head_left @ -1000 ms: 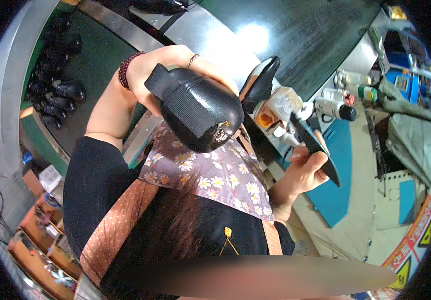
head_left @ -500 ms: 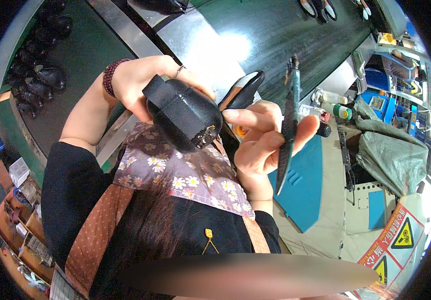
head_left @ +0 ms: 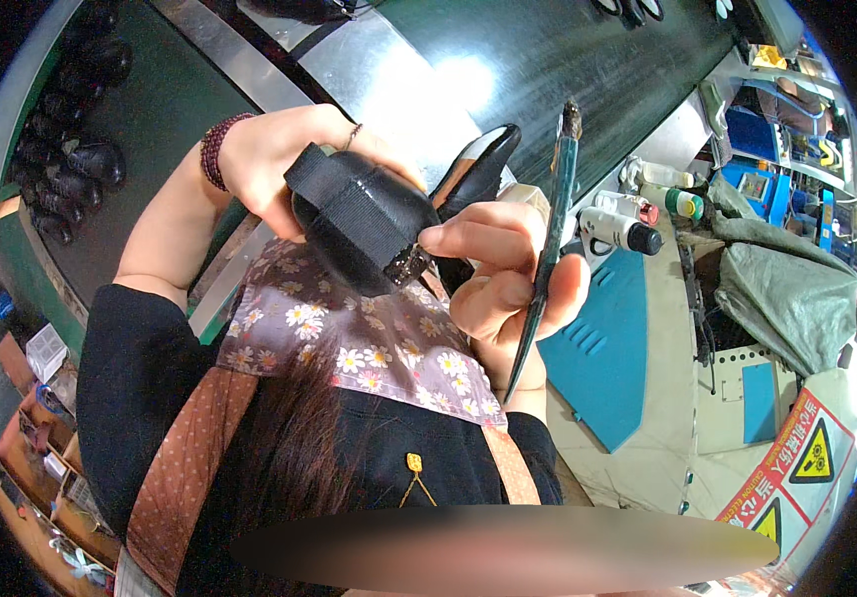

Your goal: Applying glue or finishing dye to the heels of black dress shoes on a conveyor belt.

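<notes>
Round a shoe (head_left: 364, 219), left grip (head_left: 294, 149) curls; right grip (head_left: 503, 267) pinches tool (head_left: 562, 184).

At ten o'clock, a matte dark-green flat surface (head_left: 165, 109) bears a cluster of rounded black shoes (head_left: 95, 161); at one o'clock, a glossy dark-green flat surface (head_left: 518, 45) bears black shoes with pale insoles (head_left: 634, 13).

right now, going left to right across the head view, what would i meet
Cluster of black shoes, dark red beaded bracelet, held black shoe, slim dark tool, white cylinder with a black end, grey-green sheet.
</notes>
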{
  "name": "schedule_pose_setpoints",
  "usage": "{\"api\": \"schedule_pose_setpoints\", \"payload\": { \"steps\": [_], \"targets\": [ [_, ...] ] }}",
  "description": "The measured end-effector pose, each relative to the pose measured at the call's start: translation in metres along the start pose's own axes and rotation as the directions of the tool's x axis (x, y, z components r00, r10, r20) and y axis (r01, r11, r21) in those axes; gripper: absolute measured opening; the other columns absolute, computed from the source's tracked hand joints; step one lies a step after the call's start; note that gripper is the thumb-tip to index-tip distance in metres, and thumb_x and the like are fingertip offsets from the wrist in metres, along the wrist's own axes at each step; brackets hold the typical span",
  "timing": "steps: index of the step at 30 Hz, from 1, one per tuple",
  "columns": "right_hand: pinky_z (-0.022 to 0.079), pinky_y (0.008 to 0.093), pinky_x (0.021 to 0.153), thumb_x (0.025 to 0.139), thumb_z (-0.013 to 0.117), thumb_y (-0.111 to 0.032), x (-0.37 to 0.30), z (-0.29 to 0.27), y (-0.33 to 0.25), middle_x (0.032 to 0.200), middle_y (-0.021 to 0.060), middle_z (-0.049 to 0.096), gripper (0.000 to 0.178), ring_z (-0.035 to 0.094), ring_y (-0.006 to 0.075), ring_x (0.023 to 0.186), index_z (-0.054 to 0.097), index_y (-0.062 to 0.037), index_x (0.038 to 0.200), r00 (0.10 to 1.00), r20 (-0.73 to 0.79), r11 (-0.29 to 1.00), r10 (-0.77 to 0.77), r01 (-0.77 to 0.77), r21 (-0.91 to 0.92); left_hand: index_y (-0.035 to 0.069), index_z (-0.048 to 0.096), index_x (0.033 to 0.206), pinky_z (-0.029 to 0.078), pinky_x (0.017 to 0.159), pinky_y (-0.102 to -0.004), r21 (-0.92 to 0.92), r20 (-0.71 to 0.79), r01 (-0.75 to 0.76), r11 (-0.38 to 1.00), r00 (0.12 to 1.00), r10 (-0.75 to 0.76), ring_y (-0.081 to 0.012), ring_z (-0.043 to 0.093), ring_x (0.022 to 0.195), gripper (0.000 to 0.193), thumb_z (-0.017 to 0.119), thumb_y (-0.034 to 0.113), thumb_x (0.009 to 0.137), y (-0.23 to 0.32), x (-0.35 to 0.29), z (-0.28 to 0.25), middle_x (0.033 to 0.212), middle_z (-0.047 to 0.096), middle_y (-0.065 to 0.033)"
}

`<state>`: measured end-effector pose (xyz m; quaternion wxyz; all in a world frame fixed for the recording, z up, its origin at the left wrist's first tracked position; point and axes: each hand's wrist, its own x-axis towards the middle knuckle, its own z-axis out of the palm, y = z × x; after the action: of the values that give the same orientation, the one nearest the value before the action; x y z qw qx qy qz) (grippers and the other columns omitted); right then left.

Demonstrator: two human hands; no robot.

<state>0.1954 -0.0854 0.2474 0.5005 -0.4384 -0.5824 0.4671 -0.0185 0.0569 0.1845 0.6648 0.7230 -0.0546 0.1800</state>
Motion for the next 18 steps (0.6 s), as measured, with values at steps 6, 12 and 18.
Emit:
{"api": "schedule_pose_setpoints", "payload": {
  "steps": [6, 12, 18],
  "targets": [
    [0.046, 0.0304, 0.073, 0.095, 0.027, -0.057, 0.001, 0.0, -0.009, 0.091, 0.0185, 0.066, 0.076, 0.059, 0.0221, 0.08, 0.068, 0.0059, 0.083, 0.997, 0.061, 0.966, -0.042, 0.056, -0.253, -0.014, 0.052, 0.121, 0.045, 0.094, -0.0354, 0.03, 0.034, 0.028, 0.999, 0.999, -0.029, -0.0306, 0.062, 0.107, 0.093, 0.078, 0.05, 0.059, 0.003, 0.008, 0.002, 0.116, 0.061, -0.0235],
    [0.047, 0.0335, 0.067, 0.084, 0.049, -0.041, 0.0, -0.015, 0.003, 0.08, 0.0137, 0.064, 0.045, 0.059, 0.0255, 0.069, 0.062, 0.0004, 0.074, 0.951, 0.114, 0.902, -0.286, 0.307, -0.304, -0.014, 0.052, 0.121, 0.045, 0.094, -0.0356, 0.086, 0.056, -0.018, 0.996, 0.998, 0.013, -0.0313, 0.061, 0.108, 0.093, 0.079, 0.05, 0.06, 0.002, 0.012, 0.001, 0.117, 0.06, -0.0238],
    [0.047, 0.0311, 0.062, 0.097, 0.032, -0.053, -0.018, -0.021, 0.02, 0.069, 0.0127, 0.056, 0.061, 0.056, 0.0285, 0.066, 0.055, 0.0017, 0.084, 0.957, -0.273, 0.943, -0.101, 0.179, 0.279, -0.014, 0.052, 0.12, 0.045, 0.094, -0.0356, -0.009, -0.01, 0.018, 1.0, 1.0, -0.018, -0.0305, 0.061, 0.107, 0.093, 0.08, 0.049, 0.058, 0.001, 0.008, 0.0, 0.115, 0.061, -0.0236]
  ]
}}
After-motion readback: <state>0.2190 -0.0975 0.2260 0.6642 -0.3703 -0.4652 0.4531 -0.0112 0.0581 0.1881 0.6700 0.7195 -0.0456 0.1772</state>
